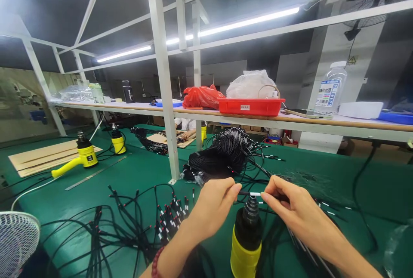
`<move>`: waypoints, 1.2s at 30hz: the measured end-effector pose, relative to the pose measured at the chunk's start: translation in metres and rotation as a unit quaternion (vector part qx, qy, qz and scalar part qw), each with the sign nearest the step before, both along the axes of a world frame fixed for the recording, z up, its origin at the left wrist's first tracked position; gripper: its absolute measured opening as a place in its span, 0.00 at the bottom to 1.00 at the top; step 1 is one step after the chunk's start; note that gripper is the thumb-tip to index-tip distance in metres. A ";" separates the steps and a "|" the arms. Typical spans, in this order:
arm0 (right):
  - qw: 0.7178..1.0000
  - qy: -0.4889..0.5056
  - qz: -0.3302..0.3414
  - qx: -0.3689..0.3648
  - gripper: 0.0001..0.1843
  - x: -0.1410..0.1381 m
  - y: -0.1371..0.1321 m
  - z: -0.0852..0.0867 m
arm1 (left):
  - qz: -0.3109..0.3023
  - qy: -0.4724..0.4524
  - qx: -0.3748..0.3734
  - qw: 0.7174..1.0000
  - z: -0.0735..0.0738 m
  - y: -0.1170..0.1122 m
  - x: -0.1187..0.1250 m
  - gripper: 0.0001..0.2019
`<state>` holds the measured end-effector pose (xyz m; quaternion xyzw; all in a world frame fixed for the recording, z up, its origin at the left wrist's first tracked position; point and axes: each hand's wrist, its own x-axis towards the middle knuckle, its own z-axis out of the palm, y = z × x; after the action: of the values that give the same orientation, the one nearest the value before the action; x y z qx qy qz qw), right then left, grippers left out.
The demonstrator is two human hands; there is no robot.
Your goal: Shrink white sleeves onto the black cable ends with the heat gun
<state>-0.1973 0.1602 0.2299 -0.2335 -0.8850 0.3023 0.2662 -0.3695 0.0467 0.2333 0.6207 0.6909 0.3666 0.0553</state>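
My left fingers (230, 189) and right fingers (269, 193) clamp the white-sleeved cable (251, 194), best held taut and level just above the heat gun's nozzle (251, 212).

Red beaded bracelet (156, 263), left wrist (174, 254)

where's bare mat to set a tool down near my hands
Bare green mat lies between the steel ruler and the loose black cables. It's crowded by the left hand and right hand: upright yellow heat gun, black cable bundle.
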 end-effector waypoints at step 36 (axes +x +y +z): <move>1.000 -0.017 -0.015 0.007 0.14 -0.006 0.012 -0.010 | -0.016 -0.074 0.008 0.997 -0.009 0.012 -0.005 0.13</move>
<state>-0.2030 0.1726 0.2204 -0.2504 -0.8879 0.2880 0.2569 -0.3745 0.0590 0.2239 0.6033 0.6718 0.4163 0.1071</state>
